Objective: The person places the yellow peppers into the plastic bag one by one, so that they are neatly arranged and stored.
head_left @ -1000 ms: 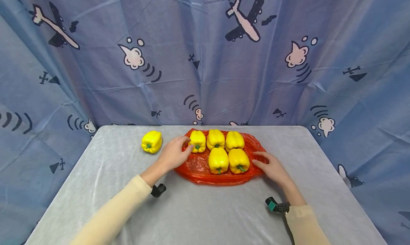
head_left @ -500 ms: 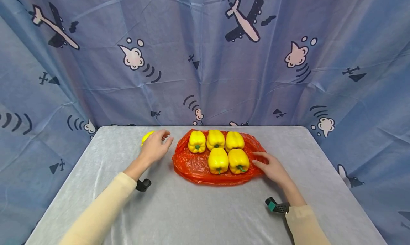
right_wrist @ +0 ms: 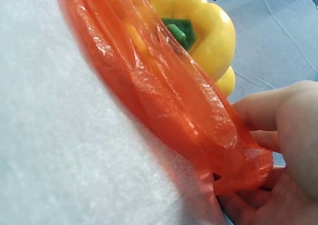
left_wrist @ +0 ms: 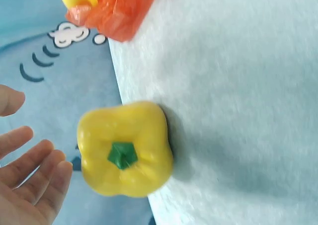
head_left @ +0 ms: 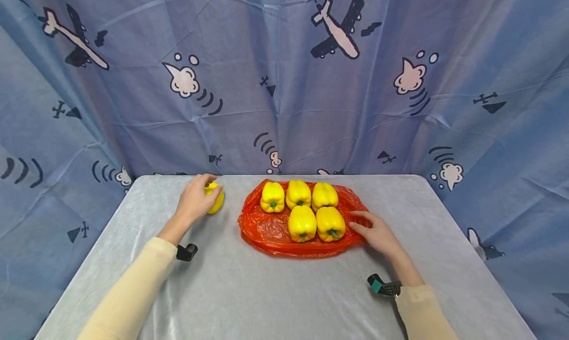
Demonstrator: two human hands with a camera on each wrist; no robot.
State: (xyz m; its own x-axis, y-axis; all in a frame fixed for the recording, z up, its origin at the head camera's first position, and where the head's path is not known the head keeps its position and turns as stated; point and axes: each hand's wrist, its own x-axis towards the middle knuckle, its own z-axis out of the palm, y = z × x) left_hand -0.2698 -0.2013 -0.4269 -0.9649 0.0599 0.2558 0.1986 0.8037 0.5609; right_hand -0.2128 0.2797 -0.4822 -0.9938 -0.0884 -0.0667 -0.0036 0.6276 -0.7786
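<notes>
My left hand is at a lone yellow bell pepper on the left of the table, partly covering it in the head view. In the left wrist view its fingers are spread and slightly bent, with a gap between them and the pepper, whose green stem faces the camera. A red plastic bag lies in the middle, with several yellow bell peppers in two rows on it. At its right end, my right hand holds the bag's edge between its fingers in the right wrist view.
The table has a pale grey cover. Behind it and along both sides hangs a blue curtain printed with planes and clouds. A black strap device is worn on the right wrist.
My left hand has let go of a pepper at the bag's left side and moved left to the lone pepper. The right hand stays at the bag's right edge.
</notes>
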